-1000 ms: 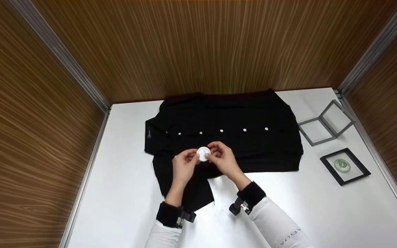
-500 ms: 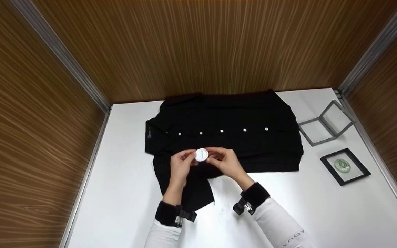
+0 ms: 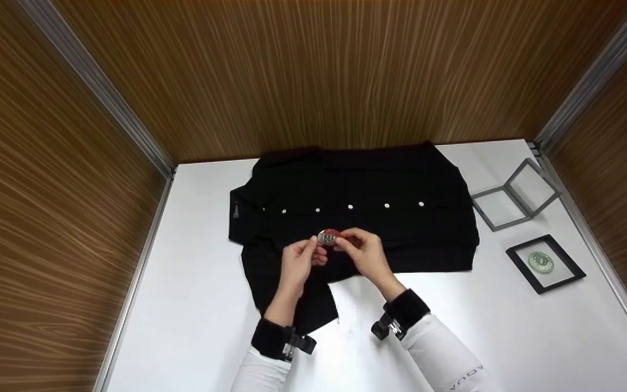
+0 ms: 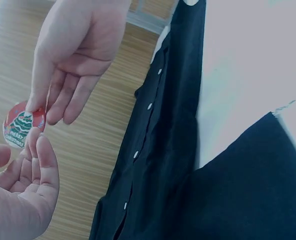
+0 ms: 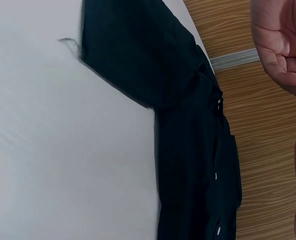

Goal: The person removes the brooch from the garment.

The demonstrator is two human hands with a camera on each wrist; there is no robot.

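Two hands hold one small round badge (image 3: 328, 237) up above a black shirt (image 3: 379, 218). The badge is red with a green Christmas tree on it. The right hand (image 3: 365, 253) pinches its edge with fingertips (image 4: 35, 102). The left hand (image 3: 298, 264) touches the other edge, and its fingers curl loosely. The shirt lies flat on the white counter (image 3: 194, 305), with a row of white buttons (image 3: 350, 207). Near the counter's right side lie an open clear frame (image 3: 515, 193) and a black frame (image 3: 545, 263) with a green ring inside.
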